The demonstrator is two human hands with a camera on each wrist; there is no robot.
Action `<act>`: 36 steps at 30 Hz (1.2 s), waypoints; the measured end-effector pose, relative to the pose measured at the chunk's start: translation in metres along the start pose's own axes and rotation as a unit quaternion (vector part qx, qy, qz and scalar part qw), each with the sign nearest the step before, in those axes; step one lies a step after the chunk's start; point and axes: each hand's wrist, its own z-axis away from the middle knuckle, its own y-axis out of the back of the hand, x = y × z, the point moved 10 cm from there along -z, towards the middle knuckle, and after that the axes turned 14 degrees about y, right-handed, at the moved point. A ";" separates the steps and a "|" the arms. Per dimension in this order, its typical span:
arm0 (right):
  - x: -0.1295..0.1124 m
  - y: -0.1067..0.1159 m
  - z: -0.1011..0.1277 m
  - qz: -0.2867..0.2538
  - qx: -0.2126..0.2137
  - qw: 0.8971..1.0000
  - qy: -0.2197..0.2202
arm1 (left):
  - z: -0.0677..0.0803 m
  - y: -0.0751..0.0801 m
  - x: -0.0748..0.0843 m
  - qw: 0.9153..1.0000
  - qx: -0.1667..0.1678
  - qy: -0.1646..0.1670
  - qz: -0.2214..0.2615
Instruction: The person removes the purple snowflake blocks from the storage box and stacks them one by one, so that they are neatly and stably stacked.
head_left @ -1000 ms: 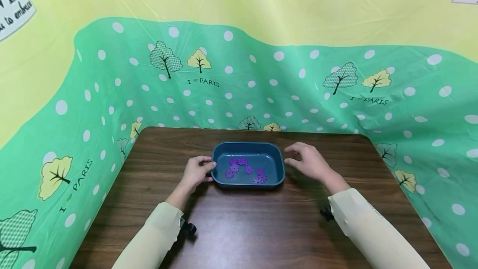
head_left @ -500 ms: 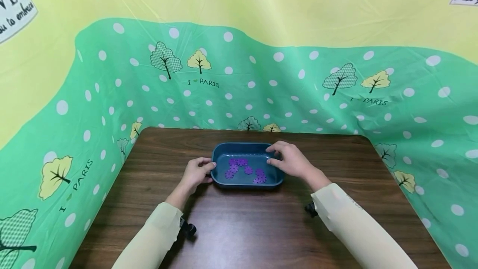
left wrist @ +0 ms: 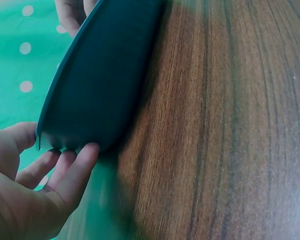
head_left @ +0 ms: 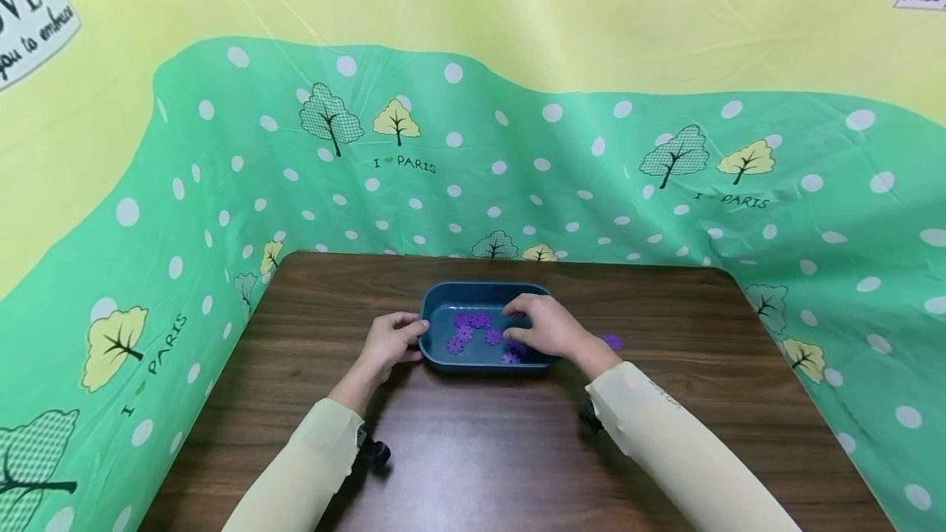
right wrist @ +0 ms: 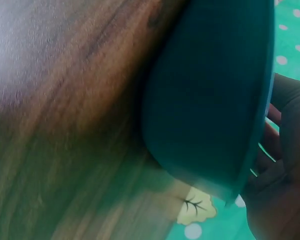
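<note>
A blue rectangular tray [head_left: 480,368] stands on the table, with several purple flower-shaped discs [head_left: 475,321] lying inside it. My left hand [head_left: 388,338] grips the tray's left end, thumb at the rim and fingers against the outer wall; the left wrist view shows these fingertips [left wrist: 90,152] on the wall's underside. Over the tray's right part, my right hand [head_left: 543,325] reaches in with thumb and fingers apart, close to a cluster of discs that it partly covers. In the right wrist view the tray wall hides those fingertips. Another purple disc [head_left: 612,341] lies on the table beyond the right wrist.
The dark wood table [head_left: 473,442] extends around the tray. A green and yellow patterned cloth [head_left: 473,162] hangs behind and at both sides. Black wrist cameras [head_left: 375,455] hang under both cuffs.
My right hand has moved left from outside the tray's right end, over the rim and into it. The disc on the table at right has come into view. My left hand stays put.
</note>
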 end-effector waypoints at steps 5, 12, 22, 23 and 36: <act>0.000 -0.011 -0.006 0.014 -0.019 1.000 -0.005 | 0.000 0.000 0.001 1.000 0.002 0.001 0.001; 0.003 -0.027 -0.011 0.013 -0.038 0.999 -0.036 | 0.000 0.001 0.000 1.000 0.003 0.008 -0.001; 0.005 -0.042 -0.015 0.024 -0.062 0.996 -0.060 | 0.000 0.000 -0.001 1.000 0.003 0.005 -0.004; 0.005 -0.042 -0.015 0.028 -0.063 0.996 -0.059 | 0.000 0.000 -0.001 1.000 0.003 0.004 -0.004; 0.002 -0.044 -0.019 0.075 -0.085 0.993 -0.035 | 0.001 0.000 0.002 1.000 0.002 -0.003 -0.002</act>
